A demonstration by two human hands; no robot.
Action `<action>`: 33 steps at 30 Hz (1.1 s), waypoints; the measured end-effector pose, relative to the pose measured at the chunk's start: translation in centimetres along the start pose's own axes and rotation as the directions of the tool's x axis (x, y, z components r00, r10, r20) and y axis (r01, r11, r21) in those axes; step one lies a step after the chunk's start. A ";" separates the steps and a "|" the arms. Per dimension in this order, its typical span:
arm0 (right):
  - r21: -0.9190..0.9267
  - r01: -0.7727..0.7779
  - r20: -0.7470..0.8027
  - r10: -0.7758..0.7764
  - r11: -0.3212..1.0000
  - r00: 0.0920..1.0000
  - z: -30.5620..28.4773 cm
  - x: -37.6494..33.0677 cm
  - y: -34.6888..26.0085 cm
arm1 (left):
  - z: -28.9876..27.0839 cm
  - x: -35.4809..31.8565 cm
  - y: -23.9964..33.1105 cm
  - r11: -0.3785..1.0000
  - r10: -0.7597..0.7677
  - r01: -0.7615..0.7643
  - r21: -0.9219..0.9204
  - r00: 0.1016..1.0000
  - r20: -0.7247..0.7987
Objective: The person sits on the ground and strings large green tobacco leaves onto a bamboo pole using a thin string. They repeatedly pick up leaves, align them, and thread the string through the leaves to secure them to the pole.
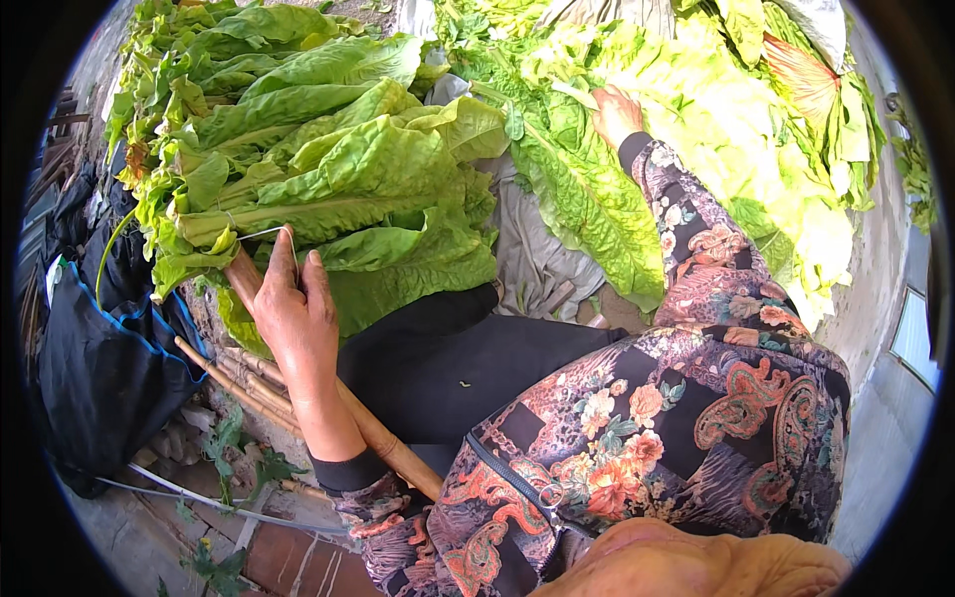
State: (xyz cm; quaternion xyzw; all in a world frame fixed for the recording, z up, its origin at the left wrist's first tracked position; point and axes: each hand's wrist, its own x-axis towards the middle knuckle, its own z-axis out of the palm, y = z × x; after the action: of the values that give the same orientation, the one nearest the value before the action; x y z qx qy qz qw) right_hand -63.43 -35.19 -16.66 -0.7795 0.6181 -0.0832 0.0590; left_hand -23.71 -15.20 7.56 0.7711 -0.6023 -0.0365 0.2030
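Observation:
My left hand (293,313) rests over a wooden pole (383,433) that slants down toward my lap. A thin white string (261,234) runs from the leaf stems to its raised index finger, looped there; its other fingers are partly hidden. Beyond it, tobacco leaves (338,169) lie in a thick layer with their stems toward the pole's upper end. To the far right, my right hand (617,114) closes at the pale stem end of a tobacco leaf (577,189), on a wide heap of loose leaves (716,109). Its fingertips are partly hidden.
A black bag with blue edging (109,368) lies at the left. Several thin sticks (254,383) lie beneath my left forearm, near a white pipe (229,505) and small weeds. Grey cloth (537,249) lies between the two leaf piles. My dark-trousered leg (468,363) stretches below them.

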 end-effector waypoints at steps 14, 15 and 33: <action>0.008 -0.025 0.347 0.021 1.000 0.938 4.1 1.2 -7.9 | -1.0 0.2 1.2 0.986 -0.029 0.034 -0.166 0.999 0.029; -0.050 0.030 0.370 -0.010 0.998 0.929 6.5 0.5 -7.8 | -1.2 -0.1 0.8 0.986 -0.049 0.054 -0.159 0.998 0.040; 0.925 -0.108 0.251 -0.372 0.364 0.894 -13.0 -8.9 -18.1 | 4.6 1.3 -4.8 0.709 -0.063 0.193 -0.678 0.975 0.211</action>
State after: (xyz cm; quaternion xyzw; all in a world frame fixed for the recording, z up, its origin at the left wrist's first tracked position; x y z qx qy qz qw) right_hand -50.79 -22.26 -0.94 -0.6576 0.3693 -0.2483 0.6079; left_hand -20.39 -16.75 1.85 0.6723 -0.5046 -0.3402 0.4215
